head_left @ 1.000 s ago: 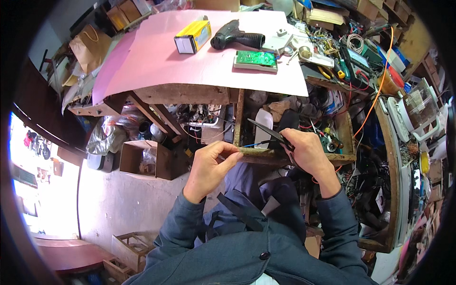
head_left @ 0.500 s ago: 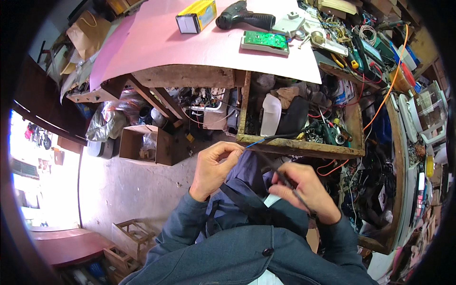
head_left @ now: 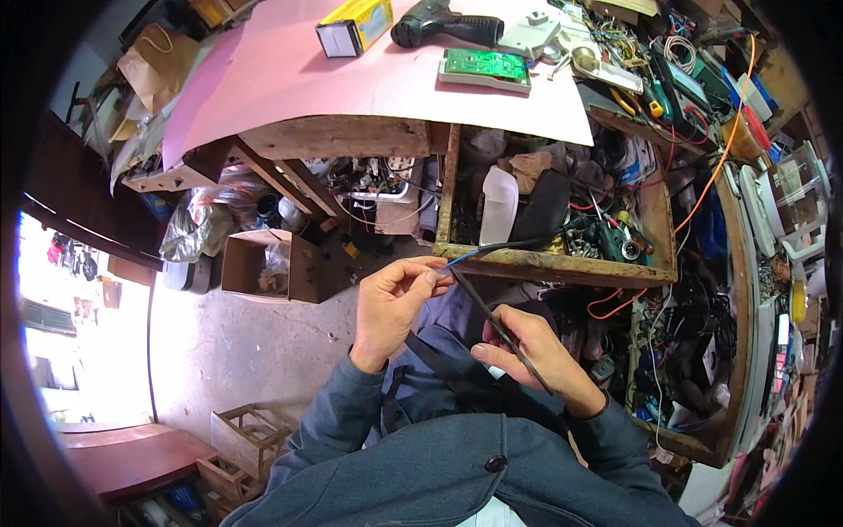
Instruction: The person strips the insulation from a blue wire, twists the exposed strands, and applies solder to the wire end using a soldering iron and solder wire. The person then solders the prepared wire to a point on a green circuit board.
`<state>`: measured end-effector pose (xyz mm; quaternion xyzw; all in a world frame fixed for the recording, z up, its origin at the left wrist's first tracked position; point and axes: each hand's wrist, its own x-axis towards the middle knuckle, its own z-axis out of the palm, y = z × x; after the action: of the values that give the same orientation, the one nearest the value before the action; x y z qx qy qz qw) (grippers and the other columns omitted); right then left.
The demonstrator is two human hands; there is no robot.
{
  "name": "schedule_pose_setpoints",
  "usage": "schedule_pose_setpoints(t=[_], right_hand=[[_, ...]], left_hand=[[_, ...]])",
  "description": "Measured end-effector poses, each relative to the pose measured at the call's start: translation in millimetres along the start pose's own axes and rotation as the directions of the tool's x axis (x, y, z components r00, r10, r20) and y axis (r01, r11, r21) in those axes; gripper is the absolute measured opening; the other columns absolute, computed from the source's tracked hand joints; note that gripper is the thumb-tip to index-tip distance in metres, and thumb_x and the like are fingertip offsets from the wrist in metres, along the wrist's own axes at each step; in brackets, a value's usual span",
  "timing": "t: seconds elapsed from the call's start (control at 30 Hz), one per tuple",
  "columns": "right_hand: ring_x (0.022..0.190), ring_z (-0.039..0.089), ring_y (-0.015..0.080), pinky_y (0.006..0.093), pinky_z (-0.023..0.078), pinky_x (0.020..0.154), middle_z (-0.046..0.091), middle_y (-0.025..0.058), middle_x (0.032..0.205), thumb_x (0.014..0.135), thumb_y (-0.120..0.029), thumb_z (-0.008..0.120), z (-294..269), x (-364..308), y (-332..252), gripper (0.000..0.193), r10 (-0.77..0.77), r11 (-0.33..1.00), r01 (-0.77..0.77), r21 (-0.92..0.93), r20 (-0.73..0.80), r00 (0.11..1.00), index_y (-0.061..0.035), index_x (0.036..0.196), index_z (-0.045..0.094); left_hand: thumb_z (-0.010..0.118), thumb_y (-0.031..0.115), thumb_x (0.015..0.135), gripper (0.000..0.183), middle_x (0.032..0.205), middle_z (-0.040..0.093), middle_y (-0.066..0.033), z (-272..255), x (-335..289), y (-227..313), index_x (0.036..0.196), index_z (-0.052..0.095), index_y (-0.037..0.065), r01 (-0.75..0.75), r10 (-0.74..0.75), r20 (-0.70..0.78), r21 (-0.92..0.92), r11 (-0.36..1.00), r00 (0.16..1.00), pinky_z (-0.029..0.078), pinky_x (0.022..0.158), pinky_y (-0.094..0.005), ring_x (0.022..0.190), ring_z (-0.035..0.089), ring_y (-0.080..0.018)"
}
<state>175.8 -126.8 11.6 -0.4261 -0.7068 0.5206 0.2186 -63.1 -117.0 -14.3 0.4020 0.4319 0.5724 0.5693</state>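
While the blue wire (head_left: 462, 258) sits mid-frame, its end pinched by the left hand (head_left: 392, 307), the right hand (head_left: 537, 350), to the lower right, grips a long dark tool (head_left: 481, 304) (tip near the wire), below the pink-covered surface (head_left: 263, 83) at the frame's top.

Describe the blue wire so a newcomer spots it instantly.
Find the pink sheet, then the open wooden drawer below its right end. By the drawer's front left corner, a short blue wire runs to the left hand. Its bright blue stands out from the black cable at its other end.
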Motion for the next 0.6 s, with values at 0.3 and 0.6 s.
schedule_pose_setpoints(t=[0.3, 0.6], right_hand=[[0.068, 0.060, 0.0257, 0.0374, 0.050, 0.065, 0.064, 0.0151, 0.081, 0.092, -0.026, 0.083, 6, 16, -6, 0.036, -0.101, 0.995, 0.100, -0.028, -0.007, 0.995, 0.0018, 0.098, 0.062], [0.070, 0.064, 0.0253, 0.0371, 0.053, 0.069, 0.068, 0.0176, 0.083, 0.092, -0.026, 0.083, 10, 27, -6, 0.036, -0.084, 0.996, 0.084, -0.006, -0.029, 0.996, 0.0033, 0.105, 0.065]], left_hand=[[0.065, 0.004, 0.104, 0.015, 0.114, 0.074, -0.0165, -3, -6, -6, 0.110, 0.070, -0.008, 0.014, -0.015, 0.020, 0.070, 0.997, 1.000, 0.063, 0.093, -0.0377, 0.099, 0.074, -0.0217], [0.064, 0.002, 0.104, 0.013, 0.110, 0.074, -0.0138, -2, -6, -4, 0.108, 0.070, -0.008, 0.039, -0.039, -0.006, 0.053, 0.998, 0.999, 0.065, 0.091, -0.0368, 0.098, 0.073, -0.0192]])
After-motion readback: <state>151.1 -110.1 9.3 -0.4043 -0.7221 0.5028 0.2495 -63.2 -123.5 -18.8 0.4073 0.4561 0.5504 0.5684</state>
